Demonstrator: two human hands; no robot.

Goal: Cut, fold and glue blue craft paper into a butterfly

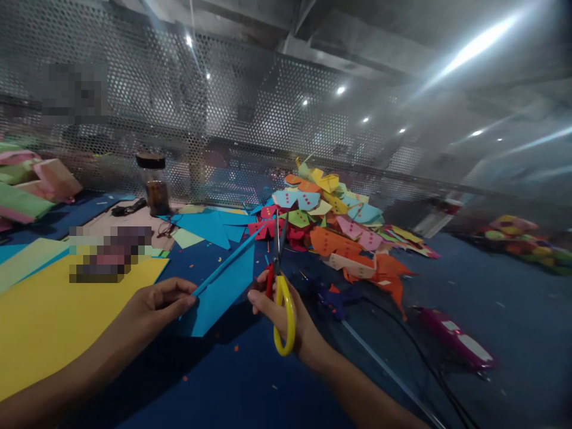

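Blue tabletop [250,381], left hand [163,301] pinching blue paper [221,292], right hand [286,316] gripping scissors [277,268] beside it

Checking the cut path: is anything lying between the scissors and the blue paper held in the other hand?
Nothing visible does. The scissors in the right hand stand just right of the blue paper pinched by the left hand, with only a narrow gap over the dark blue table between them.

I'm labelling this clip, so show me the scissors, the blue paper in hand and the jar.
scissors [291,313]: head view, on the yellow handle loop.
blue paper [221,292]: head view, middle of the folded sheet.
jar [157,196]: head view, on its glass body.
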